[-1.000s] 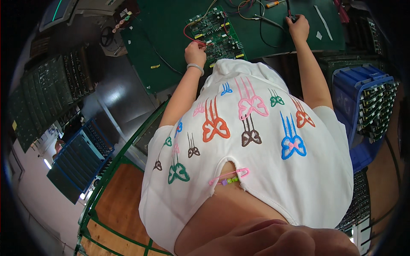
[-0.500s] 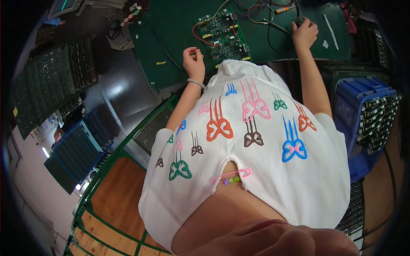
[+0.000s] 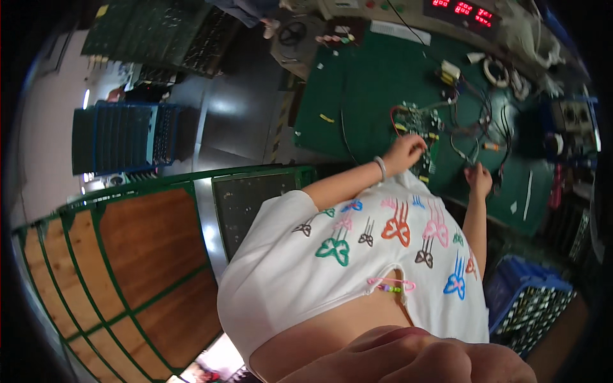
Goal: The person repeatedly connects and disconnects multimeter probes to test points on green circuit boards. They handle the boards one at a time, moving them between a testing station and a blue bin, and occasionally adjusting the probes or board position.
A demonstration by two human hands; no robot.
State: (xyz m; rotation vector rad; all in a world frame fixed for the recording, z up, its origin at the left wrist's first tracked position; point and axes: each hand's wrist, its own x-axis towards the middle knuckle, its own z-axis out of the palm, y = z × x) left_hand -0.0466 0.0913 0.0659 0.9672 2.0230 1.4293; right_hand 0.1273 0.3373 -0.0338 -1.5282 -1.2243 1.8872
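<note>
**Handling a circuit board on the green bench mat**

Looking down past the white butterfly-print shirt [image 3: 357,268], both bare forearms run up and away to the green mat [image 3: 370,96] that covers the workbench. The left hand [image 3: 404,153] rests on the near edge of a green circuit board [image 3: 418,124], fingers curled over that edge so it seems to be holding the board; how firm the grip is cannot be told at this size. The right hand [image 3: 477,180] lies just to the right of the board, on the mat among loose wires [image 3: 476,137]. Its fingers look bent and drawn together, but whether they pinch a wire or merely rest cannot be told.

The board lies flat on the mat, near the front edge, with a red lead and several dark leads running off it to the right and back.

As a judgement, the step in hand is steadying the board with one hand while the other sorts or fits a lead. A next move would call for keeping the board still, picking one lead out of the tangle without dragging the others, and lining it up squarely with its place on the board.

Nearer on the right stands a blue crate [image 3: 530,306] of upright boards. Farther back a unit with red lit digits [image 3: 461,11] sits behind the mat; off left, a second blue crate [image 3: 124,137] rests on the floor beyond a green-framed wooden cart [image 3: 128,255].
</note>
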